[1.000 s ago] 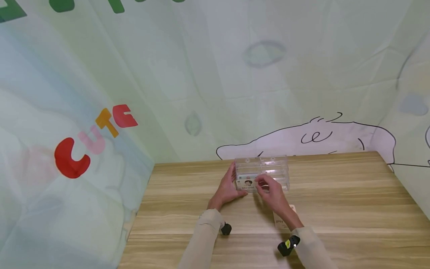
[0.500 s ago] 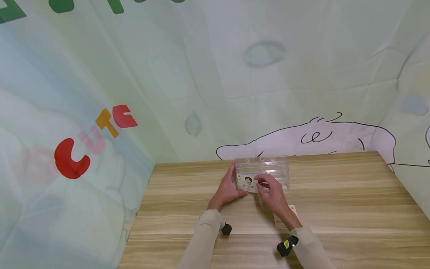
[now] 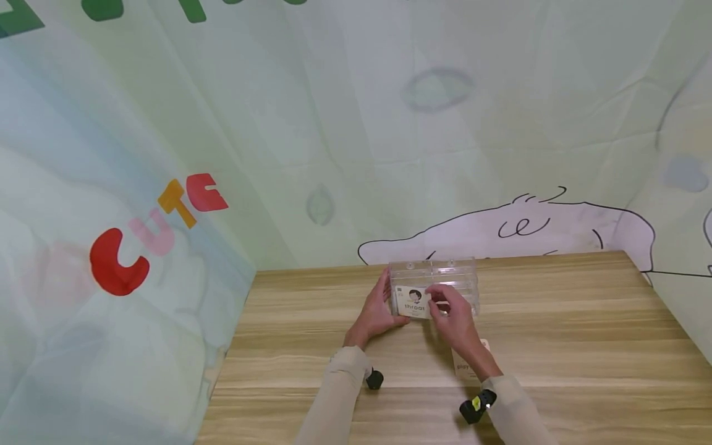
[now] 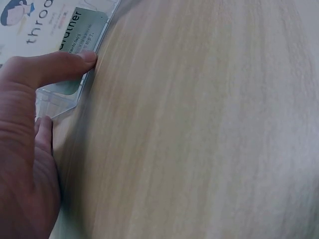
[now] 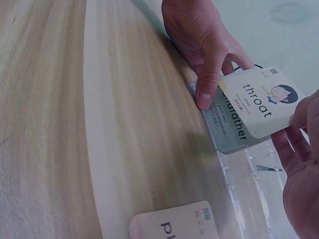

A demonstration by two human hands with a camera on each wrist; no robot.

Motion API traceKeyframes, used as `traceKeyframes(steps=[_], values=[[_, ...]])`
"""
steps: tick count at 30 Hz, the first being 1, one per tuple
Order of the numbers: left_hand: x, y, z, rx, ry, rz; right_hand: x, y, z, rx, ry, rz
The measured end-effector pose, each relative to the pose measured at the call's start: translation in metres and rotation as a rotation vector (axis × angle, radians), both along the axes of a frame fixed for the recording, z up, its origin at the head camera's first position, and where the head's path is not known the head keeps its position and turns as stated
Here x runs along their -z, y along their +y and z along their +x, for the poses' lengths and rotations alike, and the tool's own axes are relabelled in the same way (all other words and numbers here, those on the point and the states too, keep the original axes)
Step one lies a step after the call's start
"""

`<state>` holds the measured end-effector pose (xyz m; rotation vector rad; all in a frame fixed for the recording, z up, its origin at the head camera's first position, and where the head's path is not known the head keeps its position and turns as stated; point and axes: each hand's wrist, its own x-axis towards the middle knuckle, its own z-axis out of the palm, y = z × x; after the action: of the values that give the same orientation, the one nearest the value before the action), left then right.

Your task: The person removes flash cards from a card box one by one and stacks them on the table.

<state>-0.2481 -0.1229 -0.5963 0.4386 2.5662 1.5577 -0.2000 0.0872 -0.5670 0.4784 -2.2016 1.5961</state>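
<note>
Right grip pinching its side edge, where I'd hold it, I judge the throat card light, stiff and slick.

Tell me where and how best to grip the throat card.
I'd pinch the throat card by its right edge, coming from the right, as the right hand does: the card's thin and flat, and the left hand grips the clear holder at the left.

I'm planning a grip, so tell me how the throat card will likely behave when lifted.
Probably light: the throat card looks thin. Likely fairly stiff, since it looks flat while the right hand pinches just one side. It may slide over the green card beneath, as its printed face appears smooth.
</note>
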Motion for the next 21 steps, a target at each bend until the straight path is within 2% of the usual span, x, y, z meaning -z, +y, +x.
traceKeyframes(steps=[4, 11, 21], values=[[0.0, 0.001, 0.0, -0.001, -0.004, 0.013, -0.004, 0.004, 0.0, 0.0, -0.03, -0.013], [-0.001, 0.002, 0.001, -0.003, -0.01, 0.011, -0.009, 0.016, 0.003, 0.0, -0.116, 0.033], [-0.002, 0.001, 0.002, -0.001, -0.011, -0.035, -0.018, 0.045, 0.016, 0.01, -0.123, 0.066]])
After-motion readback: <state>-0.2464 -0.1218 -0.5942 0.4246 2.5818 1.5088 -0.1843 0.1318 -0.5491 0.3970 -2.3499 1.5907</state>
